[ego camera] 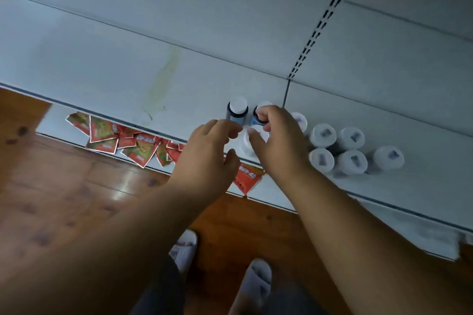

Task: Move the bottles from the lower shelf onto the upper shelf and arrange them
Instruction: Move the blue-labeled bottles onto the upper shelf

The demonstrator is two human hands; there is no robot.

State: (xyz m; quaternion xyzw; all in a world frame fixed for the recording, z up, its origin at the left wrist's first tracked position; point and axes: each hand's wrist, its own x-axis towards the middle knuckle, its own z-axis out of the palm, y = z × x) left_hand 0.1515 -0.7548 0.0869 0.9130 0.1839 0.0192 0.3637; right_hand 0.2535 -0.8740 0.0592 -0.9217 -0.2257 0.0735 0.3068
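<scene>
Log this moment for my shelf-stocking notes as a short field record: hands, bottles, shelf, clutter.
left hand: open, beside the bottles, holding nothing
right hand: fingers curled on a white-capped bottle
standing bottles: two dark blue white-capped bottles behind the hands; cluster of white caps to the right
surface: white metal shelf
clutter: red snack packets on the shelf below

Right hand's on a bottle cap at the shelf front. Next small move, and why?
Probably let the right hand set the white-capped bottle down beside the two blue bottles, then release. It sits at the front edge of the upper shelf; the left hand hovers open.
</scene>
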